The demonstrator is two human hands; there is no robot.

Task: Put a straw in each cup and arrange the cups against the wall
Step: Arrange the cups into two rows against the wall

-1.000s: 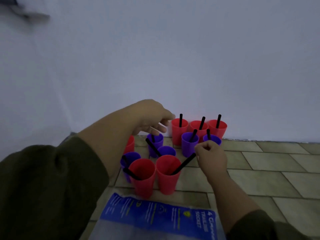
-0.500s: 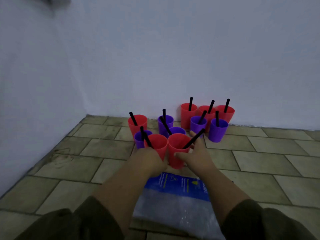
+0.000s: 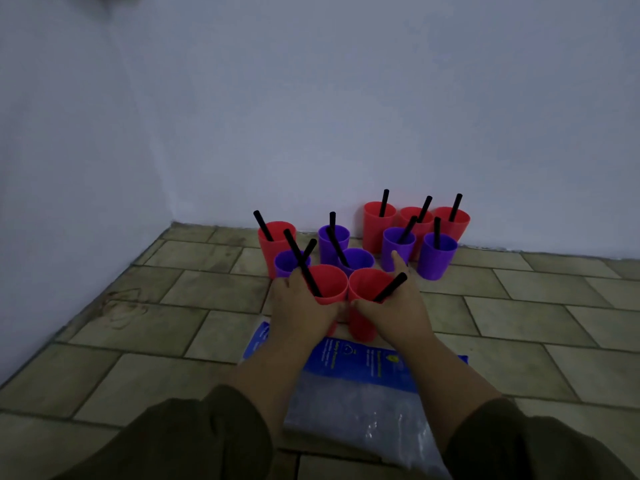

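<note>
Dim tiled floor point(image 3: 194, 292): left hand point(image 3: 301, 306) wraps a red cup point(image 3: 332, 284), base apparently hidden; right hand point(image 3: 398, 310), a second red cup point(image 3: 362, 323).

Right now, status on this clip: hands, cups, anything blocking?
Left hand grips left front red cup; right hand grips right front red cup. Straw in each, both short of the wall. Middle purple cup sits between them and the wall.

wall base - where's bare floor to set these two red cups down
Bare tiles run along the white wall right of the three red plastic cups standing against it, and from the lone red plastic cup left to the corner. The middle, around the purple plastic cups, is crowded with black straws.
</note>
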